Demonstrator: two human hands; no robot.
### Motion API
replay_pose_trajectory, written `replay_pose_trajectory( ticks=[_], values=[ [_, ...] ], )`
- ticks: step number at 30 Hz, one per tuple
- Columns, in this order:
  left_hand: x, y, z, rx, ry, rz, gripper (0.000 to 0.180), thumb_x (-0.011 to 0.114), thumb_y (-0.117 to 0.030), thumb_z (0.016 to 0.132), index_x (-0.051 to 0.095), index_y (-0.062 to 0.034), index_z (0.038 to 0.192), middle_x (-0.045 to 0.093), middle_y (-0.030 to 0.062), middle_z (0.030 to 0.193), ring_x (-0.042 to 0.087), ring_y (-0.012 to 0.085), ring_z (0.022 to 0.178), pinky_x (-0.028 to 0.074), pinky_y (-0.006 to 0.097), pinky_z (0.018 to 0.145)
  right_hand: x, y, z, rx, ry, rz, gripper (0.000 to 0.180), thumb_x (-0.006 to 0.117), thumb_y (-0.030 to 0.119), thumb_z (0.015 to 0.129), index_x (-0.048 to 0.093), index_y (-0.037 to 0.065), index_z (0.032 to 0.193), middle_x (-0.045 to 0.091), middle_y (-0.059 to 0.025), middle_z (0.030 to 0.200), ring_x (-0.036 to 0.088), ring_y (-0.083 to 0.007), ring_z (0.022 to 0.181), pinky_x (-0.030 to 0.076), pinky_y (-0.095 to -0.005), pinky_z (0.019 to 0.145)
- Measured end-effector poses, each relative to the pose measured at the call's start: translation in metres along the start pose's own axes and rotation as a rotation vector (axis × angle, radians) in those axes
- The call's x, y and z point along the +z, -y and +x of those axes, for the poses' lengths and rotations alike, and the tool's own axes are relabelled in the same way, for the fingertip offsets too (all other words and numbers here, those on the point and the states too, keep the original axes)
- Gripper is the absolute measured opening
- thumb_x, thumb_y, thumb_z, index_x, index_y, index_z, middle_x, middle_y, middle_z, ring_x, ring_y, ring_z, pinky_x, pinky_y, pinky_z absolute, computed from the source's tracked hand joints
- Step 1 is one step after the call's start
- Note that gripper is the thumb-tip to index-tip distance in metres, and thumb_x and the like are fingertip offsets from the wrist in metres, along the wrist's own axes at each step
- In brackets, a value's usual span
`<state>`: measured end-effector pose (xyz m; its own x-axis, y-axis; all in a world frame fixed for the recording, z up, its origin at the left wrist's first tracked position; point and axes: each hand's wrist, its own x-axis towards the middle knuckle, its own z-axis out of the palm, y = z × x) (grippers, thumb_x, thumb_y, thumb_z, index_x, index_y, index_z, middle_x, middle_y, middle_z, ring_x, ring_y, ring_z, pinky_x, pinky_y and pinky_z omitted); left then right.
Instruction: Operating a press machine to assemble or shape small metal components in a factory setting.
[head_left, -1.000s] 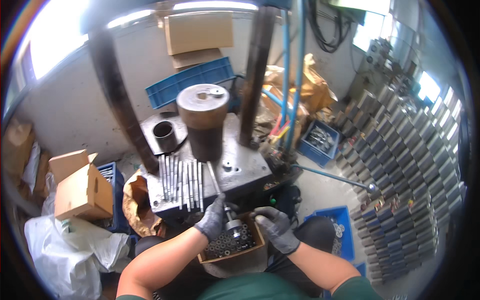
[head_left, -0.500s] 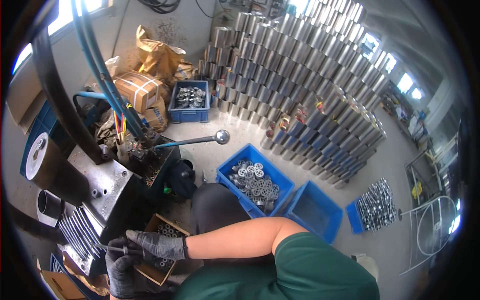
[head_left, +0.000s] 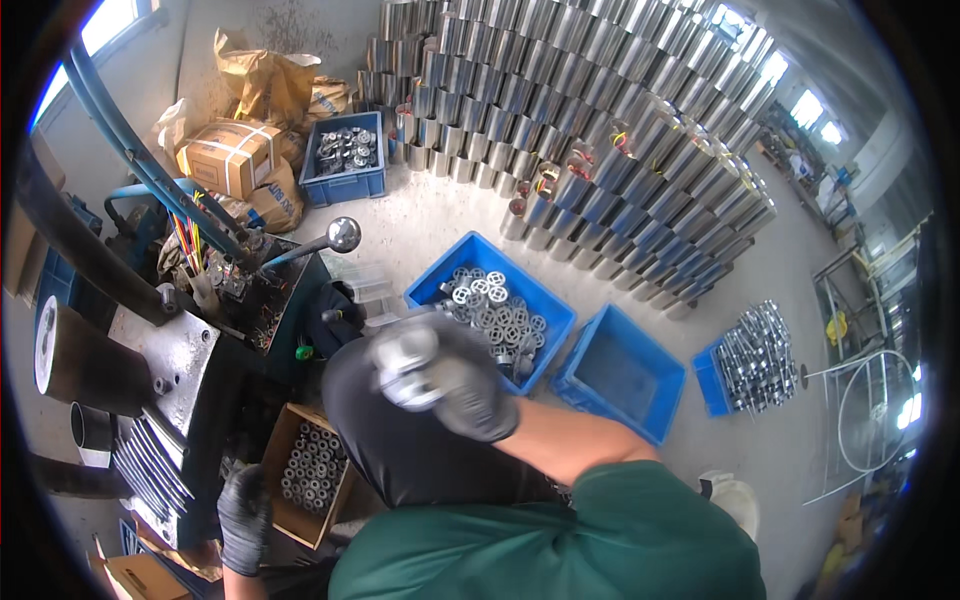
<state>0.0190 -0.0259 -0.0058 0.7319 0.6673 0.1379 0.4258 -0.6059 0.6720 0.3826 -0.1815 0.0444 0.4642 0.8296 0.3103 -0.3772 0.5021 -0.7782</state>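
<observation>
My right hand, in a dark grey glove and blurred by motion, is raised over my thigh. It is closed on a silvery metal end cap, whose outline is smeared. Just beyond lies a blue bin holding round, slotted metal caps. My left hand, gloved too, is low beside the machine's metal plate, left of a cardboard box of small metal rings. Its fingers look curled, and what they may hold is hidden. A row of thin metal rods rests on the plate's near end.
The press-like machine stands at left with a ball-ended lever. Right of the parts bin sit another blue bin and a heap of metal shafts. Stacked steel cylinders rise behind. A further blue bin holds metal parts.
My right hand has left the spot beside my left hand, swung up and right over my thigh, and now carries a metal cap. The rod seen between my hands no longer shows. The view has shifted.
</observation>
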Motion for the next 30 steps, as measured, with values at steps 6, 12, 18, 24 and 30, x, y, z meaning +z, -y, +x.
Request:
replay_pose_trajectory(
  ticks=[6, 12, 18, 24, 30],
  values=[
    [0.013, 0.007, -0.005, -0.062, 0.367, 0.217, 0.035, 0.075, -0.015, 0.085, 0.07, -0.0074, 0.118, 0.07, 0.0181, 0.102, 0.069, 0.0403, 0.094, 0.056, 0.05, 0.085, -0.179, -0.024, -0.073, 0.094, -0.871, -0.349, 0.041, 0.069, 0.043, 0.097, 0.064, 0.004, 0.11, 0.069, -0.0076, 0.086, 0.066, -0.0156, 0.064, 0.051, -0.0271, 0.05],
    [0.028, 0.055, -0.023, 0.047, 0.57, 0.394, 0.035, 0.076, -0.03, 0.088, 0.072, -0.0088, 0.116, 0.07, 0.0204, 0.106, 0.069, 0.0414, 0.1, 0.056, 0.051, 0.09, -0.384, -0.062, -0.182, 0.192, -1.736, -0.127, 0.046, 0.063, 0.058, 0.1, 0.063, 0.013, 0.086, 0.056, -0.0018, 0.061, 0.051, -0.0177, 0.041, 0.042, -0.0323, 0.04],
    [0.04, 0.06, -0.013, -0.016, 0.606, 0.431, 0.037, 0.075, -0.031, 0.09, 0.072, -0.0099, 0.12, 0.071, 0.0199, 0.112, 0.07, 0.0408, 0.105, 0.056, 0.05, 0.094, -0.498, -0.041, -0.288, 0.261, -1.746, -0.938, 0.049, 0.071, 0.05, 0.098, 0.068, 0.003, 0.087, 0.067, -0.0071, 0.068, 0.068, -0.0229, 0.059, 0.051, -0.0415, 0.053],
    [0.029, 0.072, -0.03, 0.003, 0.609, 0.464, 0.036, 0.075, -0.031, 0.091, 0.072, -0.0104, 0.119, 0.07, 0.0211, 0.113, 0.07, 0.041, 0.104, 0.056, 0.05, 0.093, -0.428, -0.03, -0.249, 0.603, -1.07, -1.448, 0.041, 0.072, 0.047, 0.097, 0.077, 0.007, 0.104, 0.079, -0.0157, 0.095, 0.076, -0.032, 0.092, 0.056, -0.0436, 0.085],
    [0.032, 0.046, -0.016, -0.146, 0.621, 0.438, 0.037, 0.075, -0.03, 0.089, 0.072, -0.0108, 0.12, 0.07, 0.0206, 0.114, 0.069, 0.0414, 0.106, 0.056, 0.051, 0.094, -0.433, -0.061, -0.211, 0.919, -0.943, -1.502, 0.046, 0.07, 0.05, 0.097, 0.077, 0.008, 0.114, 0.077, -0.0204, 0.114, 0.071, -0.0389, 0.113, 0.054, -0.0459, 0.097]
  ],
)
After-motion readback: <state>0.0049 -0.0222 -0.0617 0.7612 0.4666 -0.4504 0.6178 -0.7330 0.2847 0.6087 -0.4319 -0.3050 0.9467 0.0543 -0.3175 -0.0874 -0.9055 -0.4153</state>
